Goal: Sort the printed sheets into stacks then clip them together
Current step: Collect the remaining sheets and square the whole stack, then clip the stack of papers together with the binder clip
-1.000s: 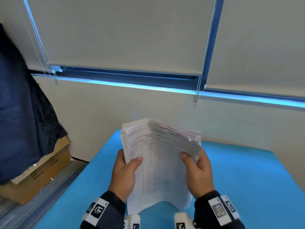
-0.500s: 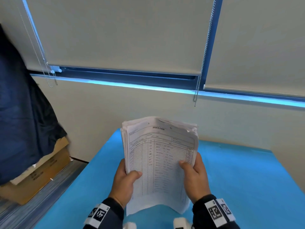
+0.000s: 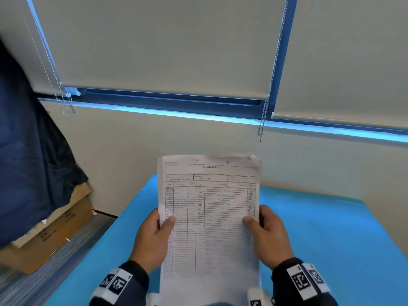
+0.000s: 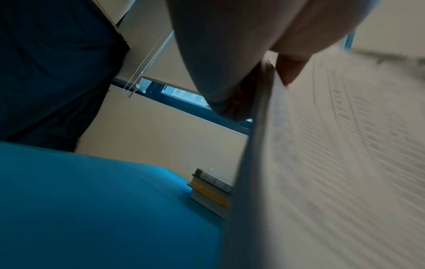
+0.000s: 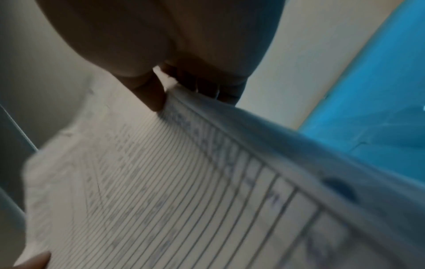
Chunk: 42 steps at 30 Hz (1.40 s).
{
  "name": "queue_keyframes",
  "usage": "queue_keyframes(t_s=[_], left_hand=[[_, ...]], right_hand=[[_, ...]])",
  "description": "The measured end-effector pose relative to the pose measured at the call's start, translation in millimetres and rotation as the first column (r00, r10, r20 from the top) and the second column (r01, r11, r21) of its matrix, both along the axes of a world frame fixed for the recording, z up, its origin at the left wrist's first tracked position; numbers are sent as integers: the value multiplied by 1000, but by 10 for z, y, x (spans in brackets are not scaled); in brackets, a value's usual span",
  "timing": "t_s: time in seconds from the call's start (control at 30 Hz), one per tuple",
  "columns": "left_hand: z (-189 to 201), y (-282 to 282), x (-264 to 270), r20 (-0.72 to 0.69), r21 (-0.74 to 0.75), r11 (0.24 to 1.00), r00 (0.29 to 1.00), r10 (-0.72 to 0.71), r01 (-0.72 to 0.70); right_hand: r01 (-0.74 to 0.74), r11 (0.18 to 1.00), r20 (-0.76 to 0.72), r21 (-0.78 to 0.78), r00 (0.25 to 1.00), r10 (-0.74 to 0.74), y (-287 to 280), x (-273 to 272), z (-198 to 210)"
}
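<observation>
A thick stack of printed sheets (image 3: 209, 217), headed "STOCK CARD" with a ruled table, is held upright above the blue table (image 3: 320, 250). My left hand (image 3: 152, 237) grips its left edge, thumb on the front sheet. My right hand (image 3: 269, 235) grips the right edge the same way. In the left wrist view the stack of printed sheets (image 4: 333, 163) shows edge-on, pinched between thumb and fingers. In the right wrist view my thumb presses the front of the printed sheets (image 5: 161, 182), with the fingers curled behind. The stack's bottom edge is out of sight.
The blue table ends at a cream wall under a window with lowered blinds (image 3: 165, 40) and hanging bead chains (image 3: 268, 89). A dark cloth (image 3: 28, 162) drapes over cardboard boxes (image 3: 55, 235) on the left. A small pile of books (image 4: 211, 191) lies at the table's far edge.
The sheets were bent and fanned at the top a second ago; now they stand straighter and squared, with the title in view. Both hands have shifted slightly apart on the side edges.
</observation>
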<state>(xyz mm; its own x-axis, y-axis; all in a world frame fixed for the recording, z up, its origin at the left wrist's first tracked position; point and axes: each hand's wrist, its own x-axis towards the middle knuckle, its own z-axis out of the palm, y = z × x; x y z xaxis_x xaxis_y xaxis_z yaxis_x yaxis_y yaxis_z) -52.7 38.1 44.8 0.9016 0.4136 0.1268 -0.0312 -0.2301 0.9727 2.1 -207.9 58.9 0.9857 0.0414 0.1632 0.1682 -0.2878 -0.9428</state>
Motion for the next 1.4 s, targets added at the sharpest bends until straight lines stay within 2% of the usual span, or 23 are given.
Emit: queue_keyframes(t_s=[0.07,0.17,0.23,0.33,0.47,0.53,0.6,0.67,0.73,0.8,0.87,1.0,1.17,1.3,1.4], left_hand=[[-13,125,-19,-120,-17,998,990,-70,68],[-270,289,-62,-372,28,979,911,-175,200],[-525,343,-109,-507,92,953,837,-204,288],[-830,341,-181,-606,124,923,764,-221,365],[-866,330,-146,-658,199,910,738,-152,364],[-769,304,-106,-700,284,877,709,-86,388],[-629,238,-87,-723,449,793,689,51,413],[-505,111,-73,-663,615,668,734,149,420],[-415,-75,-58,-579,700,577,807,113,421],[-361,-291,-33,-551,721,496,834,-14,484],[-367,-445,18,-608,694,408,786,-111,594],[-486,-582,124,-764,593,288,638,-94,752],[-561,-592,163,-784,569,282,613,-99,773],[-613,-583,200,-751,596,303,650,-119,744],[-644,-608,222,-750,589,306,647,-137,748]], right_hand=[[-87,986,-79,-144,994,76,-74,37,7],[-281,917,-333,-284,926,180,-116,28,-165],[-348,860,-427,-373,887,175,-88,-13,-362],[-390,800,-509,-455,852,126,8,-64,-606],[-388,747,-554,-541,832,31,84,-33,-720],[-385,710,-552,-589,834,-5,96,-13,-712],[-391,674,-549,-627,835,-26,95,0,-705],[-399,657,-555,-640,831,-36,92,5,-716],[-406,653,-561,-639,827,-34,95,4,-728],[-410,652,-561,-638,827,-29,90,11,-726],[-404,655,-553,-639,833,-26,74,37,-711],[-363,645,-471,-672,882,6,65,108,-679],[-344,665,-437,-663,899,29,114,186,-692],[-319,672,-411,-668,911,24,164,270,-729],[-307,706,-380,-638,923,58,204,323,-763]])
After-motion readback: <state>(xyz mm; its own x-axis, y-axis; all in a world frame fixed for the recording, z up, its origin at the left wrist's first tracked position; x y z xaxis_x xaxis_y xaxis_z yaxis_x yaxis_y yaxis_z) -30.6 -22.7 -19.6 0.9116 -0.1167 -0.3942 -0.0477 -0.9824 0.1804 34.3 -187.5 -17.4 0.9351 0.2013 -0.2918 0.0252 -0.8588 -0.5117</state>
